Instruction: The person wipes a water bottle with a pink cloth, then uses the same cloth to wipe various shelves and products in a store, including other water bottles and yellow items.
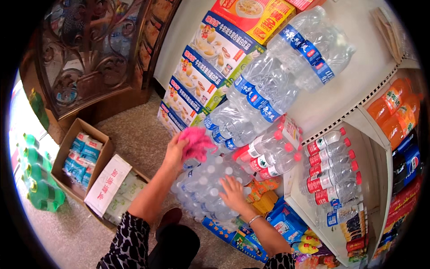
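Note:
A crumpled pink cloth [195, 143] is gripped in my left hand [175, 148], just above and beside the shrink-wrapped water bottles. My right hand [232, 193], fingers apart, rests on top of a plastic-wrapped pack of bottles with white caps [205, 180]. Directly behind the cloth, more blue-labelled packs of clear bottles [257, 95] are stacked high. Close to my right hand on the far side lies a wrapped pack of red-capped, red-labelled bottles [268, 156].
Blue drink cartons [215, 50] stand stacked against the wall. At left are an open cardboard box of blue packets [82, 151], a second box with a white flap [108, 185] and green bottles [38, 175]. Shelving [326, 218] with bottles rises at right. An ornate metal-panelled door [90, 57] stands upper left.

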Demonstrator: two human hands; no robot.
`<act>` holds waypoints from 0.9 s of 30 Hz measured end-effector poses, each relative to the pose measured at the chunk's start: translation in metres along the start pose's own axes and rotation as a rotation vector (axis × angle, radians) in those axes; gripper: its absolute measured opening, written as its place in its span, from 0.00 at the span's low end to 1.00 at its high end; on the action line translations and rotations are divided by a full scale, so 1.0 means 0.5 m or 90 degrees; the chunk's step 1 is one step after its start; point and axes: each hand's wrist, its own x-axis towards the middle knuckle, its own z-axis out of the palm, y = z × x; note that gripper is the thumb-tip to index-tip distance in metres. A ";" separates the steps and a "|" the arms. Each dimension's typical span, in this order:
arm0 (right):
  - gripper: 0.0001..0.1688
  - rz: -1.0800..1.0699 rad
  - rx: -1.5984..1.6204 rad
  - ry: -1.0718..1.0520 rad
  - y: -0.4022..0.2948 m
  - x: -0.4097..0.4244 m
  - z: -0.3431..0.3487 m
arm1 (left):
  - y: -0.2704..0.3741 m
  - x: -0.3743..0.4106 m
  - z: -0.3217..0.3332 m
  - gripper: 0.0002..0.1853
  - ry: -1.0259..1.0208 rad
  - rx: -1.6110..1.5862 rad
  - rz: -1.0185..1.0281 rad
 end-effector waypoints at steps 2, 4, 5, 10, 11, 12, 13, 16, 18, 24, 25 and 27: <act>0.33 -0.018 -0.047 -0.026 0.031 -0.031 0.034 | -0.012 0.070 0.047 0.19 -0.021 0.126 0.154; 0.35 -0.033 -0.036 -0.050 0.021 -0.011 0.036 | -0.038 0.135 0.054 0.20 -0.053 0.403 0.388; 0.35 -0.034 -0.033 -0.066 0.015 -0.004 0.038 | -0.063 0.160 0.049 0.21 -0.066 0.584 0.521; 0.36 0.004 -0.016 -0.114 0.020 -0.008 0.034 | -0.199 0.191 -0.037 0.24 -0.048 0.651 0.652; 0.35 0.014 -0.012 -0.123 0.020 -0.009 0.035 | -0.221 0.194 -0.072 0.25 -0.054 0.655 0.670; 0.35 0.014 -0.007 -0.129 0.018 -0.006 0.034 | -0.233 0.197 -0.106 0.28 -0.076 0.703 0.706; 0.35 0.013 -0.002 -0.130 0.017 -0.002 0.034 | -0.243 0.201 -0.133 0.27 -0.066 0.722 0.691; 0.34 0.012 0.005 -0.143 0.020 0.002 0.036 | -0.278 0.208 -0.235 0.25 -0.035 0.793 0.610; 0.34 0.009 0.005 -0.137 0.025 0.002 0.046 | -0.308 0.212 -0.297 0.23 -0.035 0.849 0.515; 0.33 -0.011 0.005 -0.129 0.035 0.004 0.044 | -0.469 0.187 -0.506 0.18 0.006 0.903 0.213; 0.33 -0.012 0.003 -0.130 0.033 0.004 0.045 | -0.497 0.183 -0.538 0.18 0.017 0.987 0.159; 0.32 -0.017 -0.003 -0.135 0.031 0.010 0.048 | -0.554 0.182 -0.610 0.17 0.095 0.979 0.103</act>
